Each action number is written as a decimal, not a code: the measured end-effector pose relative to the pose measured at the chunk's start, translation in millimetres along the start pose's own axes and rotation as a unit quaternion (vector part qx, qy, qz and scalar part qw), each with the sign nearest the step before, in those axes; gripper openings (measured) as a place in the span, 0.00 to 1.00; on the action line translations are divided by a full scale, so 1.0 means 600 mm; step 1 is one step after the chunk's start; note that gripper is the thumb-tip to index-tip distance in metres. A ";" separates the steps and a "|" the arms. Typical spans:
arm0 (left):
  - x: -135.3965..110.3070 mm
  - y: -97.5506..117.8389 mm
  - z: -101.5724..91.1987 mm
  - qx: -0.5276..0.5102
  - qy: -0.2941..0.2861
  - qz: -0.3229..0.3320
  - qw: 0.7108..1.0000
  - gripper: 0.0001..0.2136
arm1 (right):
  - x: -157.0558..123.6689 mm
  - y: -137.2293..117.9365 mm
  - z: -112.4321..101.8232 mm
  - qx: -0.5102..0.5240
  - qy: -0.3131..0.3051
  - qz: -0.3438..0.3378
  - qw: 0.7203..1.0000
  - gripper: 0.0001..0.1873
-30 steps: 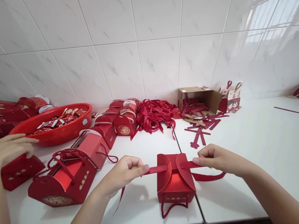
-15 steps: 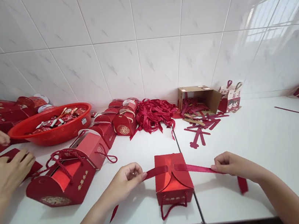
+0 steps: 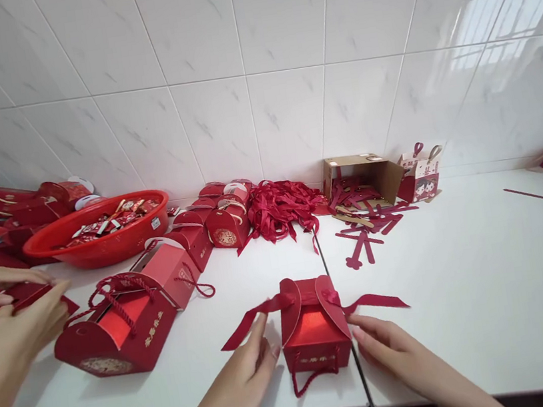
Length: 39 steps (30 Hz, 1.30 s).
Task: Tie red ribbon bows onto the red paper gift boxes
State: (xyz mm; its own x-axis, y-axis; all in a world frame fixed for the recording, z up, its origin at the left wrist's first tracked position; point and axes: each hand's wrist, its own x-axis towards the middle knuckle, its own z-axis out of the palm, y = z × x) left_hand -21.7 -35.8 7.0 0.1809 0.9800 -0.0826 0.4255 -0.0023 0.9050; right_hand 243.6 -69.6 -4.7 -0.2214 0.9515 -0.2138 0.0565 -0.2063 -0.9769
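Note:
In front of me on the white table stands a small red gift box (image 3: 318, 357) with gold lettering and a rope handle hanging down its near side. Its two rounded top flaps are apart and raised, and a dark red ribbon (image 3: 376, 299) runs across the top, its loose ends sticking out to both sides. My left hand (image 3: 254, 364) is by the box's left side, fingers extended, one fingertip close under the ribbon. At the right side, my right hand (image 3: 385, 342) has its fingers stretched toward the box wall. I cannot tell whether either hand touches the box.
A co-worker's hands (image 3: 21, 326) handle a red box at far left. Nearby are a larger red box (image 3: 118, 333), a red basin (image 3: 100, 248) of sweets, a ribbon pile (image 3: 285, 207), and a cardboard box (image 3: 389, 180) spilling dark red strips. A thin strip (image 3: 533, 195) lies right.
Both my hands have let go of the ribbon ends and moved inward and down beside the box. The box's flaps have risen and parted. The co-worker's hands have shifted slightly.

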 end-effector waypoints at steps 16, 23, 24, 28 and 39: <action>0.059 0.063 -0.035 -0.568 0.176 -0.056 0.802 0.10 | 0.044 -0.016 -0.032 0.610 0.165 0.077 0.771 0.04; 0.066 0.099 -0.061 -0.500 0.234 0.088 0.829 0.08 | 0.045 -0.044 -0.046 0.575 0.172 -0.003 0.800 0.05; 0.068 0.104 -0.064 -0.486 0.247 0.108 0.831 0.08 | 0.045 -0.050 -0.052 0.549 0.181 -0.032 0.816 0.04; 0.072 0.133 -0.072 -0.437 0.262 0.182 0.841 0.08 | 0.044 -0.086 -0.073 0.391 0.239 -0.165 0.873 0.07; 0.097 0.241 -0.046 -0.346 0.158 0.261 0.887 0.11 | 0.049 -0.227 -0.042 0.102 0.189 -0.395 0.893 0.04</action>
State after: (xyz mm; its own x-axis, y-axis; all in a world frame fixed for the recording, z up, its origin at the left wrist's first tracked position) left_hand 25.9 26.6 144.4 -0.1116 0.8884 0.4454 -0.3084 -0.4570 0.8343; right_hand 254.0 -7.8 122.4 0.2338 0.8192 0.5236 -0.1583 0.5635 -0.8108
